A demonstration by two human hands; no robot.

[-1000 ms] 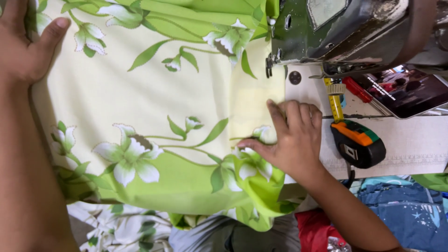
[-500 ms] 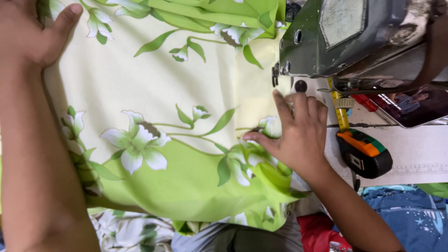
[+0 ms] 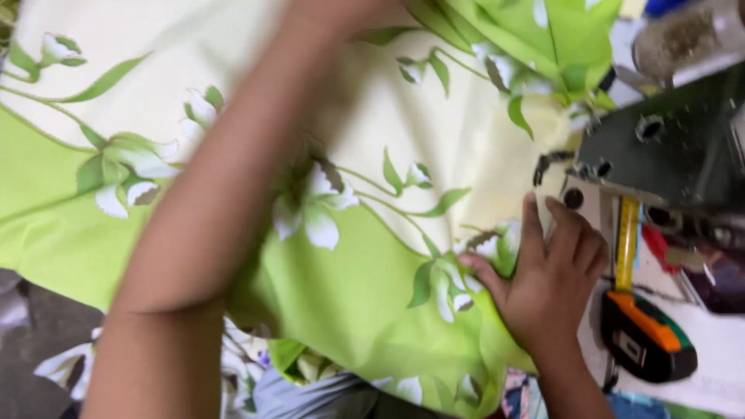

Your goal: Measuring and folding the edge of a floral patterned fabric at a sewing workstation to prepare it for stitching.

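In the head view, the camera has swung since a moment ago, and the left arm [image 3: 209,233] now stretches up across the green and cream flower cloth [image 3: 349,310]. Its hand is out of view, so I cannot tell its grip. The right hand [image 3: 547,283] stays flat, fingers [image 3: 570,225] open, pressing the cloth on the desk [image 3: 722,341] just beside the sewing machine [image 3: 667,147]. A black and orange tape measure [image 3: 644,334] lies near the wrist. The arm hides part of the cloth.
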